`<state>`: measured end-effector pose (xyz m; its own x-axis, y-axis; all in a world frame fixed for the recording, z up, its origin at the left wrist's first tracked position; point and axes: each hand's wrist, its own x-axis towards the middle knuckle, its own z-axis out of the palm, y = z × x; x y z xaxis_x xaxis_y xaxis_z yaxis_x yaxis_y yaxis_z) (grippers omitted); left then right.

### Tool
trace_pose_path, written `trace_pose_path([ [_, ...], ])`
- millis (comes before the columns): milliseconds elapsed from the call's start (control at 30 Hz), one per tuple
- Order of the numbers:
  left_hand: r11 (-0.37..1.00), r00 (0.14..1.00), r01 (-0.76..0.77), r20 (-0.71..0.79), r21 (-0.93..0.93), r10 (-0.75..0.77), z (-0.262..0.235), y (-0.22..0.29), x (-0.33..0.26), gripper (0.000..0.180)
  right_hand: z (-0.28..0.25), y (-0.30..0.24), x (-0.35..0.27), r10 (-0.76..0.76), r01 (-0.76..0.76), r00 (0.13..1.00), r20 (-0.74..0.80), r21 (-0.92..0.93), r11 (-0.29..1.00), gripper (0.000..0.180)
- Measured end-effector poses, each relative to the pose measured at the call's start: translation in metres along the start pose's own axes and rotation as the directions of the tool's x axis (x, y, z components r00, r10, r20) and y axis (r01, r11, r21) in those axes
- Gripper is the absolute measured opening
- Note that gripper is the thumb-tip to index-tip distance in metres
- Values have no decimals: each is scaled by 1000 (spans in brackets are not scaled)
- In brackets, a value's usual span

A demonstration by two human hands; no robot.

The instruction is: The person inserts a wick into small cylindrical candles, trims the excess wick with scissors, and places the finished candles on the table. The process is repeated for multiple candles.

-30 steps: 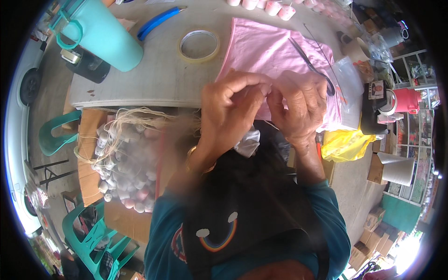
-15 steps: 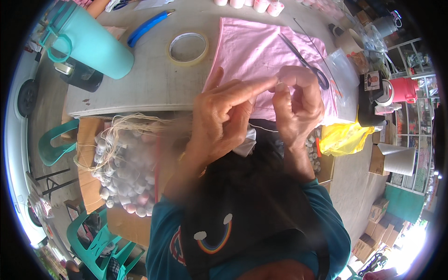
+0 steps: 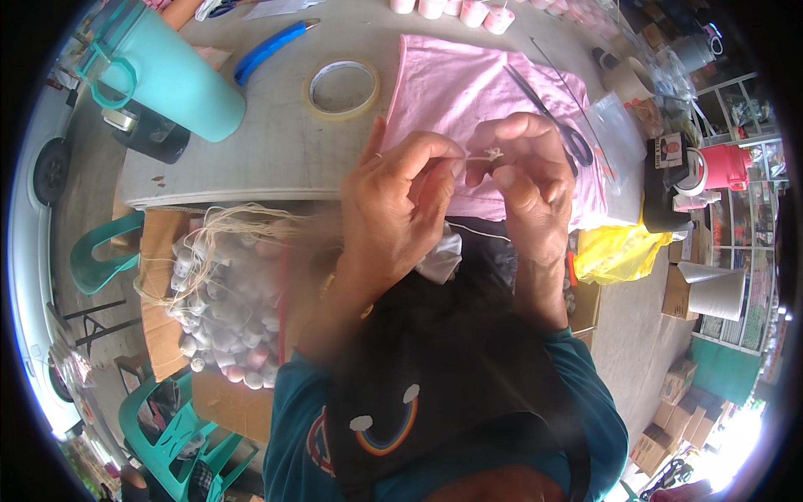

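Above the near edge of a pink cloth (image 3: 452, 92), my left hand (image 3: 393, 201) pinches a thin white string (image 3: 475, 158) between thumb and forefinger. The string's short end sticks out to the right, with a small knotted or frayed tuft (image 3: 493, 154) on it. My right hand (image 3: 535, 188) is around that tuft, thumb and fingers curled but apart; whether a finger touches it is hard to see. Below my left hand a whitish crumpled piece (image 3: 442, 258) lies against my dark apron (image 3: 452, 351). Black-handled scissors (image 3: 548, 109) rest on the cloth.
On the table are a tape roll (image 3: 373, 92), a blue cutter (image 3: 272, 52), a teal tumbler (image 3: 180, 84) and several pink-white spools (image 3: 485, 15). At left, a cardboard box (image 3: 163, 293) holds white spools and loose strings. A yellow plastic bag (image 3: 615, 251) is at right.
My fingertips were together; now the hands are slightly apart. The left forefinger has bent into a pinch, the right fingers have loosened, and the string's tufted end shows between them.
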<state>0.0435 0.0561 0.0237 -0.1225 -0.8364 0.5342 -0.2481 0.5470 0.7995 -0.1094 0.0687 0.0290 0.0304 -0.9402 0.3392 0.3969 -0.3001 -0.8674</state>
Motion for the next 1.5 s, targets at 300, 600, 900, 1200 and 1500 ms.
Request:
trace_pose_path([
  [300,978,991,-125,-29,168,132,-1,-1,1,11,0,-1,2,-32,30,999,-4,-296,955,22],
  [600,999,997,-44,-66,-3,44,-2,-6,0,17,-7,1,6,-92,58,993,-79,-355,933,27],
  [900,792,994,-61,-107,-608,-6,21,-3,8,63,4,8,-12,186,-105,979,87,-566,817,23],
  [1200,460,926,169,-19,-872,-377,8,-13,7,66,-22,28,-9,-145,151,960,241,-6,989,38],
  [1500,179,943,98,34,-979,-331,28,7,9,24,-2,50,-1,-80,15,996,43,790,613,24],
])
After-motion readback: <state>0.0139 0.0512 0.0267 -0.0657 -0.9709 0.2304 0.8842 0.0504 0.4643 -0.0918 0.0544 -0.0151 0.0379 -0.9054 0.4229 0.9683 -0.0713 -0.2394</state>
